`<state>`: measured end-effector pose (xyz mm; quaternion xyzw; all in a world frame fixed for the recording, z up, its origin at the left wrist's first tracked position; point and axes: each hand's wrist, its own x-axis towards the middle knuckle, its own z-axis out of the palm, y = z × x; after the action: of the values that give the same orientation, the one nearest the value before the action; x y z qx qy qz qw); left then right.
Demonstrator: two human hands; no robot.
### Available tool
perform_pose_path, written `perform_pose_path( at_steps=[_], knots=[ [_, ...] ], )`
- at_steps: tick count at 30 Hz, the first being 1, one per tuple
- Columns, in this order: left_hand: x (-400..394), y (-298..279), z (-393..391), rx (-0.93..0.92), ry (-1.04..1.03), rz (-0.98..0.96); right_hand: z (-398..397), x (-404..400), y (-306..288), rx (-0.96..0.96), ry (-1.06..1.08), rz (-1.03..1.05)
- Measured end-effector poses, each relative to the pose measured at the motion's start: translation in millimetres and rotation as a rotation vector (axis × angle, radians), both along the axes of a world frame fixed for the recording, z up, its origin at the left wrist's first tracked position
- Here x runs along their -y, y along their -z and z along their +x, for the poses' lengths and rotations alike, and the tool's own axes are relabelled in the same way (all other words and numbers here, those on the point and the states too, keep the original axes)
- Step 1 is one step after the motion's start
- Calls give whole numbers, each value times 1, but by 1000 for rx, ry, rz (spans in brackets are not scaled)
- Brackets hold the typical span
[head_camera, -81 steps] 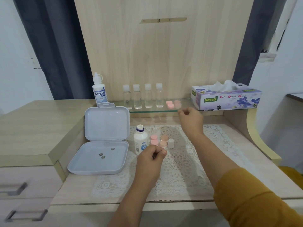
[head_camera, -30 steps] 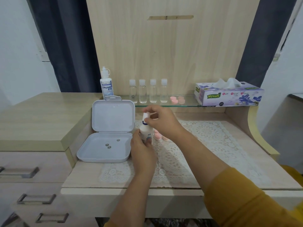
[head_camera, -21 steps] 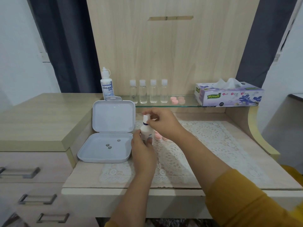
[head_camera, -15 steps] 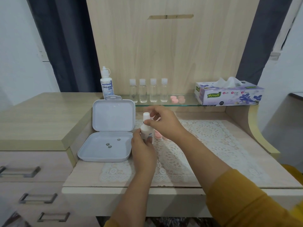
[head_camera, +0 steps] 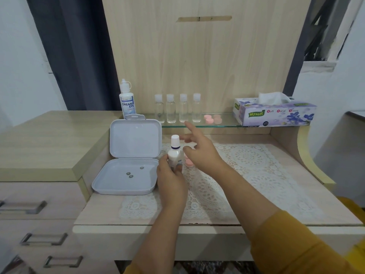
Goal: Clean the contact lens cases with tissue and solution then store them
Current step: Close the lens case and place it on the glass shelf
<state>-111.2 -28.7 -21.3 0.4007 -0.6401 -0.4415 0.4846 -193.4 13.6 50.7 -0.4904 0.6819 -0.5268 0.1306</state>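
An open white box (head_camera: 126, 175) lies on the desk (head_camera: 276, 204), its lid upright, with three small round grey bits in its tray. On the glass shelf (head_camera: 227, 123) stand a tall solution bottle (head_camera: 127, 101), four small clear bottles (head_camera: 177, 108), pink caps (head_camera: 212, 119) and a tissue box (head_camera: 274, 112). The left hand (head_camera: 170, 178) grips a small white bottle (head_camera: 174, 154) upright on the lace mat (head_camera: 246, 171). The right hand (head_camera: 201, 153) hovers just beside its cap, fingers spread, holding nothing. Pink lens cases (head_camera: 189, 163) sit partly hidden behind the bottle, under the right hand.
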Motion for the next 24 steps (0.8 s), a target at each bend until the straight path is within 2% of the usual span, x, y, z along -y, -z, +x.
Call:
perform_pose_path(
  at_steps=[7,12,16,20,24],
  knots=[
    [-1,-3,1,5,-20,-25,0,0,11,12,81,-47],
    [-2,-3,2,2,-24,-9,-20,-16,26,94,324,-11],
    [-2,-4,1,5,-35,-3,-41,-29,37,63,498,134],
    [-4,-7,4,24,-42,23,-47,-28,46,-26,469,360],
    [-8,-13,7,-3,-73,78,-40,-20,51,-129,459,427]
  ],
)
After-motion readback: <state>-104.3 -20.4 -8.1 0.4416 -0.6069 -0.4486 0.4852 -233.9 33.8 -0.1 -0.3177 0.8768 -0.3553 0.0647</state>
